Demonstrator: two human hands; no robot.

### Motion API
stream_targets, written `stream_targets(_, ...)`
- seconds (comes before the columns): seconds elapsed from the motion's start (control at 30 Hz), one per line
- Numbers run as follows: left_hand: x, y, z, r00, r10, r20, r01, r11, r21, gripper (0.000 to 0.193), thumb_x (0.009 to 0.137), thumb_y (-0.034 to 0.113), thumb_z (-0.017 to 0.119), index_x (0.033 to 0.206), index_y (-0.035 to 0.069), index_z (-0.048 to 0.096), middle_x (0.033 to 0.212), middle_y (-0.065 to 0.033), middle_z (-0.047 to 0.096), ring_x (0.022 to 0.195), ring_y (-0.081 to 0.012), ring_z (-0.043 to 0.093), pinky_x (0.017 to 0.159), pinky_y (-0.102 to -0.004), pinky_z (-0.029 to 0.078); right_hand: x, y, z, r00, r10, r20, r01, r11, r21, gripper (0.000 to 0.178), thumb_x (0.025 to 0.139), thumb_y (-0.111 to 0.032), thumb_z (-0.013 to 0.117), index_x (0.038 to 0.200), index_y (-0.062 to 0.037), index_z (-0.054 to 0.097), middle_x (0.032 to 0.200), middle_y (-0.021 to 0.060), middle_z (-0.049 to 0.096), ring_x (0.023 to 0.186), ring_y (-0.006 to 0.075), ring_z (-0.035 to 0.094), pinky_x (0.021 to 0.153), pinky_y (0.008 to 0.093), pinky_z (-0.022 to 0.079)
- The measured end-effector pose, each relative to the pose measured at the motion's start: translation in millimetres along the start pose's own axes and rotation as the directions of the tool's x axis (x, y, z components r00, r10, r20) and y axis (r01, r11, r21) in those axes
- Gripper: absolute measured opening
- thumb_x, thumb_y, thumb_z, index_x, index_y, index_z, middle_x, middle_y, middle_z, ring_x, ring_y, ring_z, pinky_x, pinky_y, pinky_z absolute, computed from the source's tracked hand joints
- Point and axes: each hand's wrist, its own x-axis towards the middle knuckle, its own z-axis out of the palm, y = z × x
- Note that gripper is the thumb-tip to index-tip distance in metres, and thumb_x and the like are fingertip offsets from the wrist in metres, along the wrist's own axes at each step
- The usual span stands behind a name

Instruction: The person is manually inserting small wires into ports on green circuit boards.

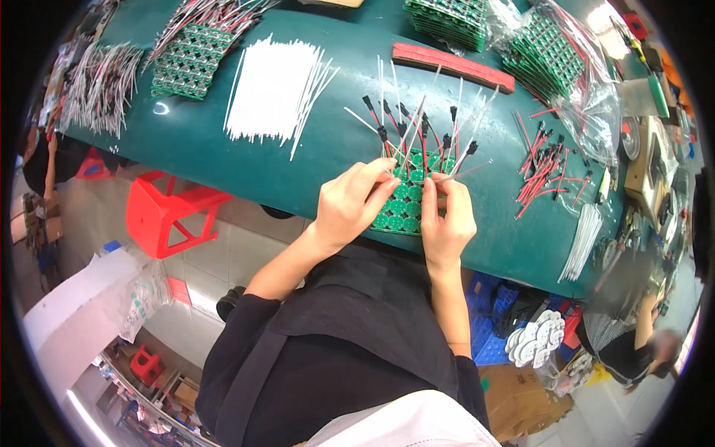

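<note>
A green circuit board panel (402, 206) lies at the table's near edge in front of me. Black connectors on red and black leads, along with thin white wires (458, 112), rise from its far part. My left hand (350, 200) is at the panel's left side, thumb and forefinger pinched at the base of the leads. My right hand (449, 216) is at the panel's right side, its thumb and forefinger closed on a thin wire (462, 173) that slants off to the right. What the left fingertips hold is too small to make out.
White wires (272, 89) lie in a stack at left, beside wired boards (192, 61). A red strip (454, 65) lies behind the panel. Red connector leads (550, 167) and more white wires (581, 242) are at right; board stacks (544, 56) stand farther back. A red stool (175, 212) is left.
</note>
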Motion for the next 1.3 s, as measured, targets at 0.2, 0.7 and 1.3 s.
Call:
stream_targets(0.2, 2.2, 12.4, -0.5, 0.994, -0.084, 0.063, 0.091, 0.990, -0.111, 0.014, 0.075, -0.001, 0.077, 0.086, 0.002, 0.069, 0.082, -0.0091, 0.069, 0.067, -0.0184, 0.066, 0.058, -0.0275, 0.053, -1.4, 1.5, -2.1, 1.000, -0.007, 0.007, 0.007, 0.997, -0.072, 0.013, 0.083, 0.004, 0.070, 0.093, 0.0027, 0.062, 0.085, 0.0120, 0.065, 0.064, 0.0203, 0.061, 0.052, 0.0284, 0.052)
stream_targets(0.7, -1.2, 9.6, 9.3, 0.994, -0.091, 0.053, 0.096, 0.991, -0.090, 0.013, 0.077, 0.001, 0.076, 0.087, 0.002, 0.067, 0.080, -0.0073, 0.068, 0.064, -0.0173, 0.064, 0.054, -0.0273, 0.051, -3.8, 5.3, -8.9, 0.999, -0.033, 0.018, 0.034, 0.998, -0.054, 0.024, 0.083, 0.005, 0.069, 0.106, 0.0038, 0.064, 0.086, 0.0139, 0.066, 0.072, 0.0247, 0.065, 0.062, 0.0324, 0.054)
stream_targets(1.3, 3.1, 9.9, 17.4, 0.994, 0.091, 0.065, -0.094, 0.994, 0.050, 0.044, 0.075, 0.001, 0.079, 0.113, 0.001, 0.056, 0.074, -0.0057, 0.068, 0.064, -0.0166, 0.069, 0.057, -0.0261, 0.054, -1.5, 17.9, -11.6, 0.998, -0.035, -0.047, 0.034, 0.999, -0.026, 0.016, 0.083, 0.004, 0.069, 0.098, 0.0029, 0.063, 0.087, 0.0131, 0.065, 0.065, 0.0210, 0.062, 0.055, 0.0298, 0.052)
